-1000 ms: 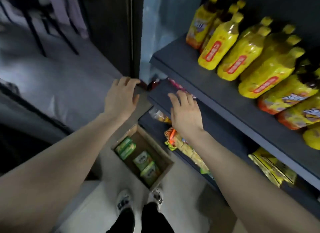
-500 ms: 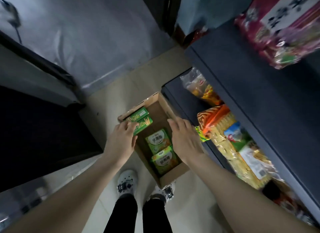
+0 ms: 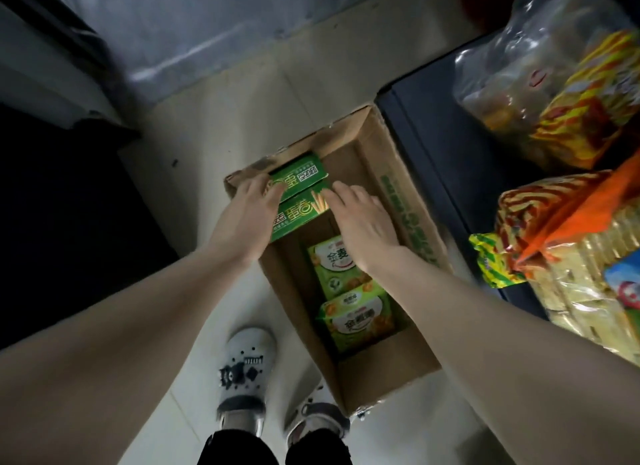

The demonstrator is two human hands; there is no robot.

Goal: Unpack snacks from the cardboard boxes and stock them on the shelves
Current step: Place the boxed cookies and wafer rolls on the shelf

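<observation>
An open cardboard box lies on the floor beside the low shelf. At its far end sit two green snack boxes, one against the other. My left hand rests on their left ends with the fingers laid over them. On their right edge my right hand touches with straight fingers. Two light green snack bags lie further back in the box, partly under my right wrist.
The dark bottom shelf runs along the right, carrying clear and yellow-red snack bags and a big cracker pack. My feet in white clogs stand just behind the box. Dark furniture fills the left.
The view has dropped from the upper shelves to the floor box. Both hands came down from the shelf edge and now lie on the two green snack boxes.
</observation>
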